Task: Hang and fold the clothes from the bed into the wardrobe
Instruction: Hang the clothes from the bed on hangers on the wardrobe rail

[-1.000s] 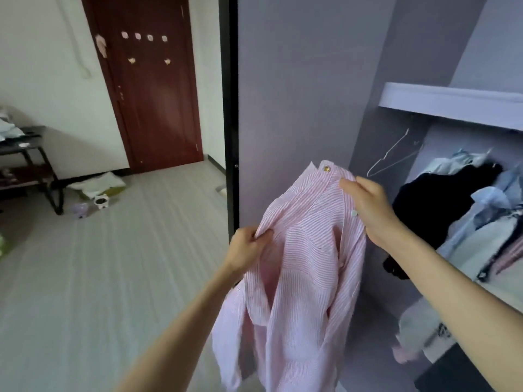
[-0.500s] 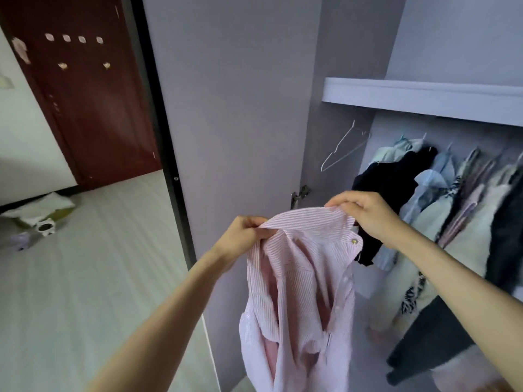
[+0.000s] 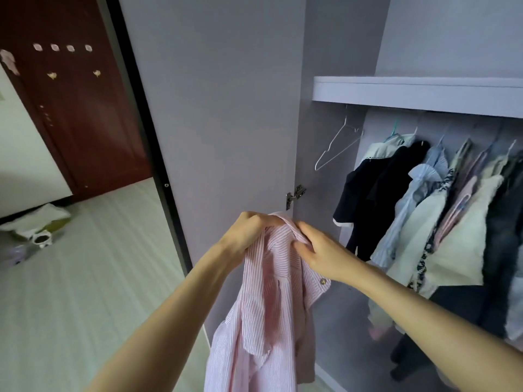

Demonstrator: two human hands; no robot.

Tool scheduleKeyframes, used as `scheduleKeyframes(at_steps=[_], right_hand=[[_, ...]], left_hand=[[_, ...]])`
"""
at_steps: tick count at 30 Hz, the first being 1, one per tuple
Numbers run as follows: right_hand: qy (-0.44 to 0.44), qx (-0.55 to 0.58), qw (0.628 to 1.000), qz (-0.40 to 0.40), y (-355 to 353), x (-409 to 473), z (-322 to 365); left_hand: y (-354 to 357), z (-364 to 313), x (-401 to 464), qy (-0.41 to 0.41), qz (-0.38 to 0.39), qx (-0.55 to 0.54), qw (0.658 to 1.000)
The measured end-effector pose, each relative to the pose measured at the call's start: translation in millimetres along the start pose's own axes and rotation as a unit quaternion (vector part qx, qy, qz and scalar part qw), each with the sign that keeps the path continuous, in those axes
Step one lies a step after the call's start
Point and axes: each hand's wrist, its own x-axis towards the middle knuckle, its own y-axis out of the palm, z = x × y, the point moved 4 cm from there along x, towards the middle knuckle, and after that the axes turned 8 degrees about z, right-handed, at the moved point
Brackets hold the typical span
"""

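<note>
A pink-and-white striped shirt hangs down in front of me, held up by its collar. My left hand grips the collar from the left. My right hand pinches the collar fabric from the right, close beside the left hand. An empty white wire hanger hangs at the left end of the wardrobe rail, above and to the right of my hands. Several garments hang on the rail further right, inside the open wardrobe.
The grey wardrobe door stands open right behind the shirt, with a metal hinge on its edge. A shelf runs above the rail. A dark red room door and floor clutter lie left.
My hands have come together at the collar, bunching it, where they held it spread apart before. The view has swung further right onto the wardrobe.
</note>
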Motion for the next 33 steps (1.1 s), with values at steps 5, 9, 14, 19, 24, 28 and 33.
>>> scheduleKeyframes(at_steps=[5,9,14,19,24,28,33], right_hand=[[-0.023,0.024,0.992,-0.119,-22.8,3.7,11.4],[-0.056,0.046,0.987,-0.144,-37.0,6.7,30.5],[-0.078,0.033,0.987,-0.134,-38.3,9.1,45.4],[-0.075,0.07,0.978,-0.184,-67.9,1.6,44.3],[-0.063,0.074,0.967,-0.235,-97.9,-14.4,28.3],[0.05,-0.123,0.983,-0.124,-115.9,-32.8,-17.8],[0.196,-0.224,0.955,0.005,-128.7,-56.8,-80.9]], left_hand=[[-10.7,4.0,-3.8,0.053,-0.035,0.054,0.996],[-8.8,24.8,-7.5,0.088,-0.07,0.171,0.979],[0.6,55.1,-6.1,0.08,-0.098,0.195,0.973],[4.2,70.7,-4.9,0.069,-0.211,0.225,0.949],[13.2,59.3,8.9,0.12,-0.249,0.296,0.914],[6.5,39.2,23.6,0.118,-0.247,0.313,0.909],[18.0,14.8,41.3,0.193,-0.154,0.469,0.848]])
